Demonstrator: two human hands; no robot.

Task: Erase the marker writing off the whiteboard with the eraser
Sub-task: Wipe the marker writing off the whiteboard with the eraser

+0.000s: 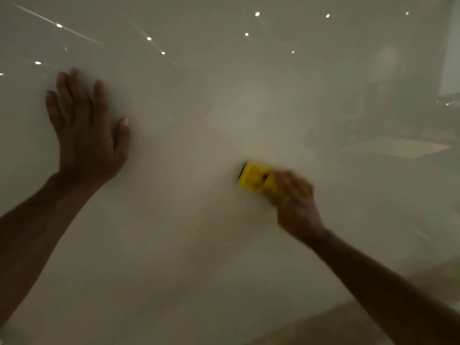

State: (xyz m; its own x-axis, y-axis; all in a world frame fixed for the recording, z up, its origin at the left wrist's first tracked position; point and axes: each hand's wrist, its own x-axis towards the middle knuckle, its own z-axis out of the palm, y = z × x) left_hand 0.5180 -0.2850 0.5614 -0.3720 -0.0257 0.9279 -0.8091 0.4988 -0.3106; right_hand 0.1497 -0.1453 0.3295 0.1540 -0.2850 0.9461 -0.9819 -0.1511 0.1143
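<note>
Whiteboard (224, 245) fills view, glossy, ceiling lights reflected; no marker writing visible, though picture is dim and hazy. My left hand (86, 131) flat against board, fingers spread, holding nothing, forearm reaching up from lower left; probably bracing me. My right hand (293, 200) blurred, wrapped round yellow eraser (256, 179), dark pad side pressed to board near centre, arm angled in from lower right.

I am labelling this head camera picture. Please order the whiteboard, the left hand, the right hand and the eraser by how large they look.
1. whiteboard, which fills most of the view
2. left hand, flat and spread open
3. right hand, curled and blurred, so this rank is less sure
4. eraser, partly covered by the right hand
</note>
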